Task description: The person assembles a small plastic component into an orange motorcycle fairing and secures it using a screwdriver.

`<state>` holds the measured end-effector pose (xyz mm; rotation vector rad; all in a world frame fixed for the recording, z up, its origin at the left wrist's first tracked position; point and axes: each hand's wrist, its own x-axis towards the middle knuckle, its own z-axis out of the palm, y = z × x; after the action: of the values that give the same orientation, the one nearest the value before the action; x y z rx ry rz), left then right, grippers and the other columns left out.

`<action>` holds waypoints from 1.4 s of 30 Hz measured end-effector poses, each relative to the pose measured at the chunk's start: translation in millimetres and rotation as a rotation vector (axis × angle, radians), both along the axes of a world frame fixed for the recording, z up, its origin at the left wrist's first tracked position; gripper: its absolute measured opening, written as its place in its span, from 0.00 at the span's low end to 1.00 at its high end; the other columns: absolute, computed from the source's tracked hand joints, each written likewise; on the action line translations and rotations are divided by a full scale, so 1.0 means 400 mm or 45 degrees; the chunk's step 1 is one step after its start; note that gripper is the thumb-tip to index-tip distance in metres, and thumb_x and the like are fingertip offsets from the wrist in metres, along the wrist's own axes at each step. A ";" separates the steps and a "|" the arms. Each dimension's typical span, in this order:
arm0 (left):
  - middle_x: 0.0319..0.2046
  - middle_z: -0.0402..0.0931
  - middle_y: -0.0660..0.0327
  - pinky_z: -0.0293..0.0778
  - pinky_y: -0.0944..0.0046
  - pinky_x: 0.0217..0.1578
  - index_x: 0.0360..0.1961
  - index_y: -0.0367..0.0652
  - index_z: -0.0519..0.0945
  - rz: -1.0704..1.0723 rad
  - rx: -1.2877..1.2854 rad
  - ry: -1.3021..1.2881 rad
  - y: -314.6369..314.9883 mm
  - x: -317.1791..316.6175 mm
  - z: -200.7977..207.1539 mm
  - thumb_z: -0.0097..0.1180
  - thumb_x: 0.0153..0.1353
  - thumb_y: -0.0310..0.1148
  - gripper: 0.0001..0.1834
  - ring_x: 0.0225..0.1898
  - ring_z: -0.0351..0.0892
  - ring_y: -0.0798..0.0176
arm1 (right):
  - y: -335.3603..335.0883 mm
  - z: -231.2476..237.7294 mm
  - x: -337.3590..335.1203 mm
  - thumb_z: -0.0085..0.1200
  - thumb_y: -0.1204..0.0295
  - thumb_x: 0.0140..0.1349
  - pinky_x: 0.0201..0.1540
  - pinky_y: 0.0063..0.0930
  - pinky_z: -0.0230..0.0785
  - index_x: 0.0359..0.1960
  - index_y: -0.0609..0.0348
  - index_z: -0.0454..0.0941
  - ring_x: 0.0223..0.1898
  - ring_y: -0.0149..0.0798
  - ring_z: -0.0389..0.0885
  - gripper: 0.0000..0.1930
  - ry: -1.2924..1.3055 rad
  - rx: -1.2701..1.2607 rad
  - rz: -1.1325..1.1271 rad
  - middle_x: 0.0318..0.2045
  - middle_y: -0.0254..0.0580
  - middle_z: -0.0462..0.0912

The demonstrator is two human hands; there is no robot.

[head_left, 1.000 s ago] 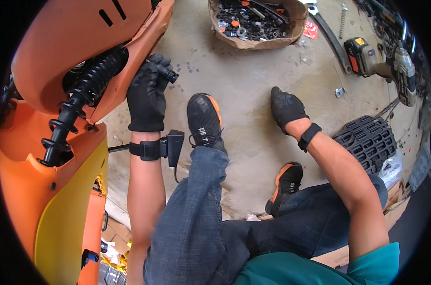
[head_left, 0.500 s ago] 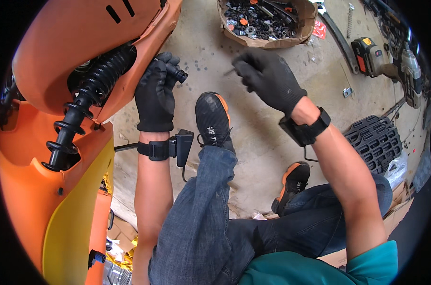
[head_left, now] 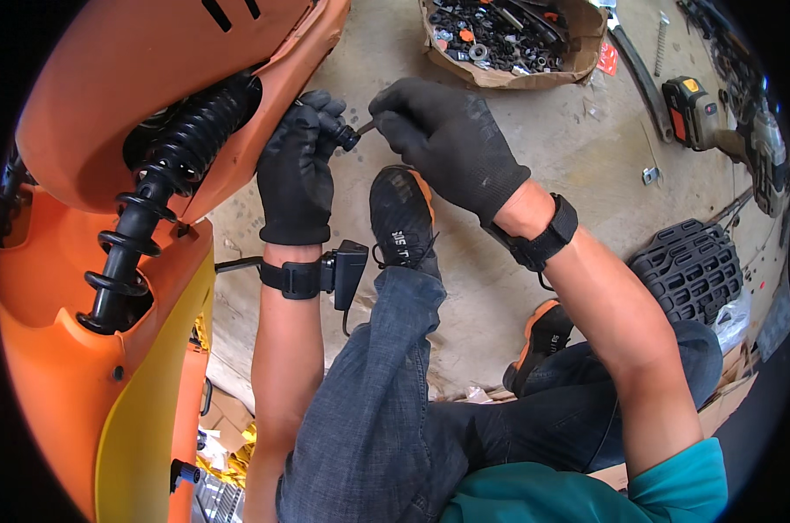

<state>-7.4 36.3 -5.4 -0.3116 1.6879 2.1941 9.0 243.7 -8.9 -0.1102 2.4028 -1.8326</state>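
My gloved left hand is closed on a small black cylindrical part with a ridged end, close beside the orange body panel. The part's far end is hidden in the fingers. My gloved right hand pinches a thin dark rod, whose kind I cannot make out. Its tip points at the end of the black part; whether they touch I cannot tell. Left of the hands, a black shock absorber with a coil spring sits in the orange bodywork.
A torn cardboard box of loose hardware stands ahead. To the right lie a cordless power tool, a loose spring and a black slotted grille. A yellow panel edges the bodywork. My shoe is below the hands.
My right hand has moved left, bringing the thin rod up to the black part. My left hand still holds that part. The whole view has shifted slightly.
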 end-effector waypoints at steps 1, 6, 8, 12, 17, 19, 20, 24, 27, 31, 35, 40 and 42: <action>0.49 0.81 0.56 0.77 0.62 0.53 0.58 0.35 0.76 0.001 -0.044 0.015 0.003 0.000 -0.001 0.50 0.75 0.34 0.17 0.47 0.80 0.64 | -0.004 0.002 -0.005 0.57 0.73 0.66 0.36 0.34 0.75 0.43 0.62 0.81 0.31 0.43 0.83 0.08 0.079 0.060 0.014 0.31 0.47 0.83; 0.50 0.81 0.58 0.76 0.62 0.54 0.58 0.35 0.76 0.039 -0.187 0.024 0.014 0.006 0.006 0.47 0.76 0.33 0.16 0.49 0.80 0.64 | -0.011 0.022 -0.027 0.57 0.75 0.62 0.41 0.42 0.74 0.40 0.61 0.80 0.37 0.55 0.81 0.06 0.249 0.212 0.144 0.34 0.50 0.82; 0.46 0.81 0.55 0.78 0.61 0.51 0.54 0.32 0.77 0.013 -0.257 0.080 0.020 0.003 0.009 0.47 0.76 0.32 0.15 0.47 0.81 0.62 | -0.009 0.028 -0.041 0.57 0.75 0.62 0.41 0.42 0.74 0.40 0.61 0.80 0.36 0.55 0.81 0.06 0.225 0.251 0.204 0.33 0.50 0.81; 0.44 0.82 0.53 0.79 0.61 0.49 0.52 0.30 0.77 0.125 -0.260 0.052 0.031 0.008 0.011 0.47 0.75 0.31 0.15 0.46 0.82 0.62 | -0.004 0.036 -0.041 0.57 0.74 0.61 0.41 0.42 0.74 0.40 0.61 0.80 0.37 0.56 0.81 0.07 0.206 0.232 0.222 0.34 0.51 0.82; 0.48 0.81 0.52 0.78 0.60 0.50 0.56 0.31 0.76 0.042 -0.122 0.037 0.016 0.003 0.006 0.48 0.75 0.32 0.16 0.48 0.81 0.61 | -0.011 0.025 -0.030 0.56 0.71 0.65 0.39 0.36 0.75 0.40 0.63 0.79 0.34 0.48 0.84 0.08 -0.091 0.089 0.131 0.33 0.48 0.83; 0.50 0.80 0.52 0.78 0.60 0.52 0.58 0.32 0.75 0.012 -0.089 0.031 0.009 0.002 0.002 0.48 0.75 0.34 0.17 0.49 0.80 0.61 | -0.018 0.015 -0.033 0.55 0.69 0.68 0.39 0.33 0.75 0.40 0.64 0.79 0.32 0.39 0.83 0.09 -0.337 -0.100 0.066 0.32 0.44 0.83; 0.50 0.80 0.52 0.78 0.60 0.51 0.57 0.33 0.75 0.021 -0.096 0.024 0.008 0.003 0.000 0.48 0.75 0.34 0.18 0.49 0.80 0.61 | -0.021 0.011 -0.035 0.55 0.68 0.69 0.38 0.32 0.75 0.40 0.65 0.79 0.32 0.35 0.83 0.10 -0.489 -0.180 0.030 0.31 0.42 0.83; 0.50 0.80 0.52 0.78 0.60 0.52 0.57 0.33 0.76 0.025 -0.087 0.009 0.005 0.002 -0.001 0.49 0.75 0.34 0.17 0.49 0.81 0.61 | -0.049 0.002 -0.019 0.52 0.64 0.72 0.39 0.28 0.75 0.41 0.65 0.79 0.33 0.28 0.81 0.13 -0.690 -0.424 -0.022 0.30 0.38 0.82; 0.50 0.81 0.54 0.77 0.61 0.54 0.56 0.33 0.76 0.066 -0.139 0.006 0.012 0.006 0.005 0.49 0.74 0.34 0.17 0.49 0.81 0.61 | -0.079 -0.004 -0.011 0.49 0.59 0.72 0.34 0.35 0.76 0.40 0.64 0.78 0.28 0.40 0.84 0.17 -0.645 -0.300 -0.066 0.27 0.46 0.83; 0.47 0.82 0.56 0.76 0.63 0.53 0.55 0.32 0.77 0.074 -0.201 0.030 0.023 0.006 0.008 0.50 0.73 0.32 0.16 0.47 0.81 0.63 | -0.113 -0.002 0.006 0.45 0.58 0.74 0.32 0.32 0.77 0.42 0.64 0.77 0.29 0.36 0.83 0.19 -0.794 -0.597 -0.221 0.30 0.46 0.83; 0.43 0.83 0.57 0.76 0.66 0.48 0.52 0.30 0.78 0.148 -0.148 0.017 0.023 0.007 0.007 0.49 0.72 0.29 0.15 0.43 0.81 0.66 | -0.155 0.000 0.001 0.43 0.55 0.76 0.27 0.28 0.75 0.44 0.62 0.76 0.27 0.31 0.80 0.20 -0.963 -0.790 -0.342 0.31 0.41 0.82; 0.48 0.82 0.58 0.77 0.65 0.47 0.53 0.34 0.79 -0.043 -0.337 0.150 0.008 0.000 0.005 0.50 0.71 0.26 0.13 0.46 0.81 0.63 | -0.184 -0.005 -0.011 0.42 0.46 0.74 0.21 0.24 0.67 0.41 0.58 0.78 0.21 0.29 0.73 0.26 -1.091 -0.878 -0.364 0.25 0.36 0.78; 0.45 0.83 0.58 0.77 0.65 0.45 0.52 0.36 0.81 -0.018 -0.616 0.314 0.015 0.007 0.001 0.49 0.69 0.22 0.14 0.43 0.81 0.62 | -0.184 -0.012 -0.021 0.41 0.40 0.73 0.19 0.22 0.63 0.39 0.56 0.79 0.20 0.27 0.71 0.30 -1.170 -0.882 -0.276 0.22 0.34 0.76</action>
<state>-4.5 42.4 -5.0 -0.1499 2.3433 1.8471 0.5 169.9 -13.6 0.7725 1.1608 -2.0652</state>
